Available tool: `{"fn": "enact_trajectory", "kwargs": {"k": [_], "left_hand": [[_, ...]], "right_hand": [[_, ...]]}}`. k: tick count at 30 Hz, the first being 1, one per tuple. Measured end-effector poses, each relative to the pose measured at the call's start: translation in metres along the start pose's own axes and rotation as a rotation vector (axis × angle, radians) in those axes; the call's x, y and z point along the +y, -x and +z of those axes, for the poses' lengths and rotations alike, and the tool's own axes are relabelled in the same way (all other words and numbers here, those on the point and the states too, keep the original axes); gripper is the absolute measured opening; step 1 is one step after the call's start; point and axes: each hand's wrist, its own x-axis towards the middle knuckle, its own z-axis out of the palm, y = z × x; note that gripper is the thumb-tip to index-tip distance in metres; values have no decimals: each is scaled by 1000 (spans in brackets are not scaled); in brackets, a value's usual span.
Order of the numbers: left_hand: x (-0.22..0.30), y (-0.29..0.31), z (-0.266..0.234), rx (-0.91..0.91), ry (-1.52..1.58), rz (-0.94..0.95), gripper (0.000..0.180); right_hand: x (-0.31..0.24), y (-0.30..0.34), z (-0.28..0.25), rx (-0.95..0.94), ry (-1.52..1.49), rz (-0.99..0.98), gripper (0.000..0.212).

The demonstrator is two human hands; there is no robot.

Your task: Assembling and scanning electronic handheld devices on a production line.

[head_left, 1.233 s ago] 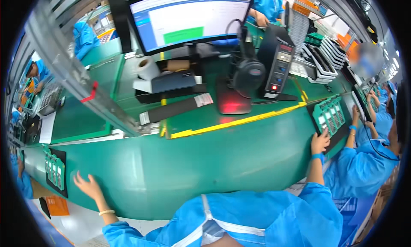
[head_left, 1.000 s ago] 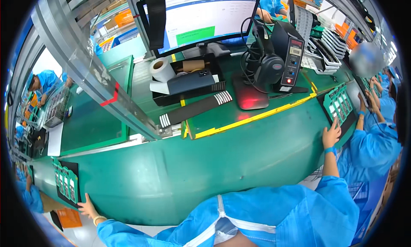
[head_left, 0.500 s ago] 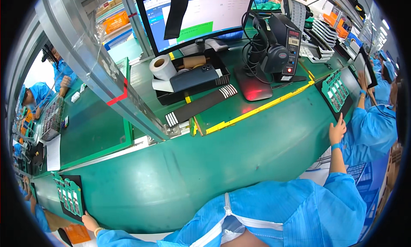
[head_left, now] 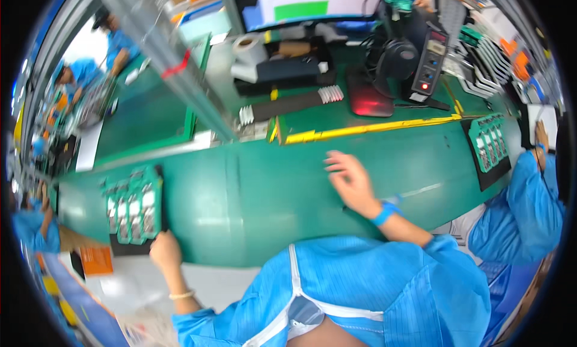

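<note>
At the left of the bench, my left hand (head_left: 166, 251) is closed on the near right corner of a flat black board (head_left: 133, 246). A green circuit board panel (head_left: 133, 207) with several pale and dark metal parts lies on that board. Over the middle of the green bench, my right hand (head_left: 350, 183) has its fingers apart and holds nothing; a blue wristband (head_left: 386, 212) is round that wrist. Far to the right, apart from my hands, a second green panel (head_left: 488, 141) lies on another black board (head_left: 494, 180). The picture is somewhat blurred.
Yellow tape (head_left: 360, 131) marks the far strip of the bench, where a handheld scanner (head_left: 396, 61) stands beside a black control box (head_left: 428, 64). A metal post (head_left: 180, 58) rises left of a black tray (head_left: 282, 87). A co-worker's sleeve (head_left: 522, 196) is at the right edge.
My right hand has left the right-hand black board and moved left over the bench's middle. The left board with its panel has come rightward with my left hand. The whole view has shifted.
</note>
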Motion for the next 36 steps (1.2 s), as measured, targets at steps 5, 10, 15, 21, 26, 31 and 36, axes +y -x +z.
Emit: {"fn": "enact_trajectory", "kwargs": {"k": [5,10,15,21,26,31,36], "left_hand": [[150,61,-78,78,109,351,17],[231,118,-111,275,159,493,29],[266,127,-138,367,800,813,9],[259,95,-142,245,1134,791,22],[265,62,-154,-72,923,845,71],[284,74,-131,50,879,912,57],[287,78,-128,159,984,810,47]], "right_hand": [[-8,-9,63,-504,-698,831,32],[5,14,59,-241,-477,643,29],[23,29,-26,-25,-268,430,36],[30,57,-159,328,-164,447,34],[26,76,-214,482,-32,456,41],[29,72,-212,215,98,328,54],[30,77,-214,154,187,382,56]]}}
